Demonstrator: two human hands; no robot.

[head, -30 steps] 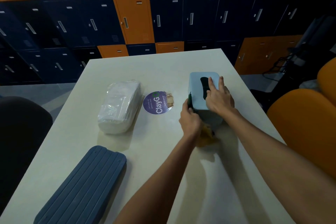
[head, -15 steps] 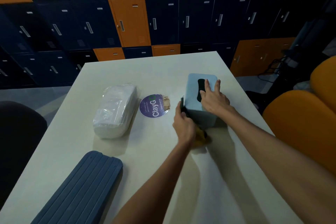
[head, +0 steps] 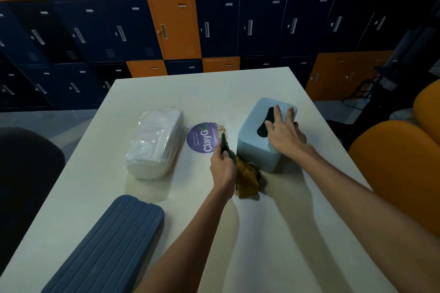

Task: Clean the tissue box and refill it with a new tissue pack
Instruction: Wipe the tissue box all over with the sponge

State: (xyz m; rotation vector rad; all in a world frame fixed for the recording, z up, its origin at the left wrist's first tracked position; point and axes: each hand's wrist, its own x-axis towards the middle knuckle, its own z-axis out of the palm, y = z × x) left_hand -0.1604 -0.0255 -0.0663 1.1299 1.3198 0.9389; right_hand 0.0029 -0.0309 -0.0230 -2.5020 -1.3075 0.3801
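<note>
Right hand lies flat-fingered on the tissue box; left hand, just beside it, clutches a cleaning cloth; sideways wiping could skid the box.

Navy and orange lockers behind a pale table.

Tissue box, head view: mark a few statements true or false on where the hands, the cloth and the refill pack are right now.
1. The right hand lies flat on top of the tissue box. True.
2. The left hand holds nothing. False: it grips a cloth beside the box.
3. The tissue pack is inside the box. False: it lies in its clear wrap on the table, left of the box.
4. A round purple sticker lies between the pack and the box. True.
</note>
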